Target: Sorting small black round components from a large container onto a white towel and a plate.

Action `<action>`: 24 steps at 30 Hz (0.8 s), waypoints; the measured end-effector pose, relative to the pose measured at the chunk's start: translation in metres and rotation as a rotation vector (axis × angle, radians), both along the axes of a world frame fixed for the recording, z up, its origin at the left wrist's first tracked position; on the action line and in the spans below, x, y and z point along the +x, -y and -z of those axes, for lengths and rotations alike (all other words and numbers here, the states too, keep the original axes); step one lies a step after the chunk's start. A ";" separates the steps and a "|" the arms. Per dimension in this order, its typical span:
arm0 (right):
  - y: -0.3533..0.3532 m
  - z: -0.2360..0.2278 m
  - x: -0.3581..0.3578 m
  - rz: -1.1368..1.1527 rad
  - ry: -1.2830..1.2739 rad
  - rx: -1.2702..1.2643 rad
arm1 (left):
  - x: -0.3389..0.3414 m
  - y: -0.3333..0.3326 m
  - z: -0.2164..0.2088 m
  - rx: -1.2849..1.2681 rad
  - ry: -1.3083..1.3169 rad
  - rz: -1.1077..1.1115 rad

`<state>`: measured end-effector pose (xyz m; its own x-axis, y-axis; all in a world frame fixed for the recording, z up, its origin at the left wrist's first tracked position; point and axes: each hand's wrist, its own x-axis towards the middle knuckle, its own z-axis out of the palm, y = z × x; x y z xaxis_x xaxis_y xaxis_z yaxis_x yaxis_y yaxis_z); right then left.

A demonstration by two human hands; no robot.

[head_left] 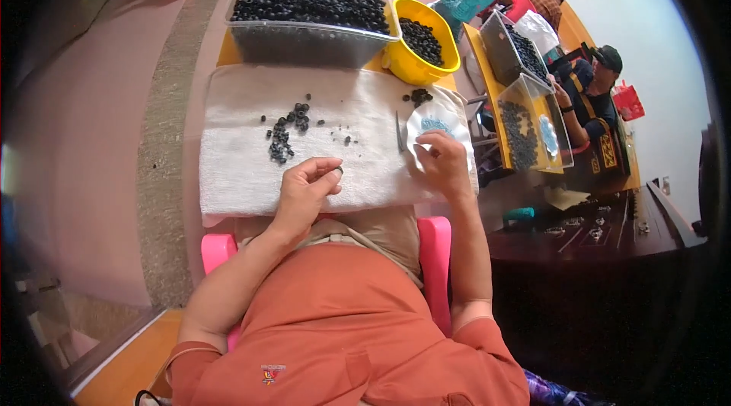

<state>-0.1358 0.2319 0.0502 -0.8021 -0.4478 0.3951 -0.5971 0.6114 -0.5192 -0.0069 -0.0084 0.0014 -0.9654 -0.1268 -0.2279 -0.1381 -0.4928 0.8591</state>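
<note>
the left hand [306, 187] rests on a white towel [244, 177], its fingers curled in and its thumb and forefinger pinching one small black ring [339, 171]. just beyond this hand, farther from the body, a loose cluster of black rings [285, 134] lies scattered on the towel. the right hand [442, 162] sits to the side of the left, apart from it, with its fingertips pressed together on the near edge of a white round sheet with a blue centre [435, 126]; whether it grips anything else cannot be told. a thin grey tool [399, 133] lies on the towel just beside that sheet, between the two hands and a little past them. a few more rings [418, 96] sit beyond the right hand. farther out, past both hands, stands a clear plastic tub [304, 44] heaped with black rings, and next to it a yellow bowl [407, 63] holding more. off beyond the right hand, another person [590, 97] sits at a neighbouring table.
</note>
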 end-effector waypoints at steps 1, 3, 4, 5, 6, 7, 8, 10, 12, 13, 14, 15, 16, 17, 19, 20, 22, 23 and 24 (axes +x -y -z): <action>-0.011 -0.004 -0.002 0.042 0.030 0.068 | 0.000 0.000 0.000 0.019 0.008 -0.005; -0.027 -0.011 -0.001 0.097 0.060 0.140 | 0.000 -0.001 0.000 0.028 0.006 -0.009; -0.033 -0.014 0.000 0.126 0.082 0.178 | 0.001 -0.001 0.000 0.031 0.006 0.002; -0.038 -0.016 0.001 0.154 0.103 0.214 | 0.001 -0.001 0.001 0.029 0.006 0.008; -0.045 -0.015 0.000 0.163 0.104 0.215 | 0.001 -0.002 0.001 0.026 0.006 0.013; -0.052 -0.011 -0.002 0.162 0.100 0.247 | 0.001 -0.003 0.000 0.030 -0.001 0.011; -0.054 -0.011 -0.001 0.160 0.097 0.278 | 0.001 -0.003 0.000 0.030 0.000 0.017; -0.055 -0.010 0.002 0.146 0.107 0.258 | 0.002 -0.003 -0.001 0.034 0.031 0.026; -0.053 -0.009 0.004 0.130 0.116 0.239 | 0.002 -0.004 -0.002 0.036 0.036 0.027; -0.053 -0.007 0.002 0.136 0.109 0.291 | 0.002 -0.005 -0.002 0.039 0.040 0.023; -0.052 -0.005 0.000 0.140 0.100 0.343 | 0.002 -0.005 -0.001 0.039 0.040 0.024; -0.051 -0.003 -0.001 0.141 0.100 0.343 | 0.002 -0.005 -0.001 0.037 0.038 0.028; -0.051 -0.001 -0.002 0.134 0.083 0.367 | 0.002 -0.005 0.000 0.037 0.035 0.032; -0.050 0.000 -0.003 0.126 0.067 0.392 | 0.002 -0.005 0.000 0.037 0.035 0.032; -0.048 0.001 -0.005 0.133 0.084 0.422 | 0.003 -0.005 -0.002 0.036 0.045 0.037; -0.047 0.001 -0.006 0.139 0.100 0.452 | 0.003 -0.005 -0.002 0.036 0.045 0.037; -0.045 0.004 -0.008 0.113 0.077 0.444 | 0.002 -0.005 -0.003 0.046 0.048 0.041; -0.044 0.004 -0.009 0.085 0.053 0.436 | 0.002 -0.005 -0.003 0.047 0.048 0.040; -0.044 0.004 -0.010 0.084 0.053 0.437 | 0.003 -0.005 -0.002 0.049 0.046 0.038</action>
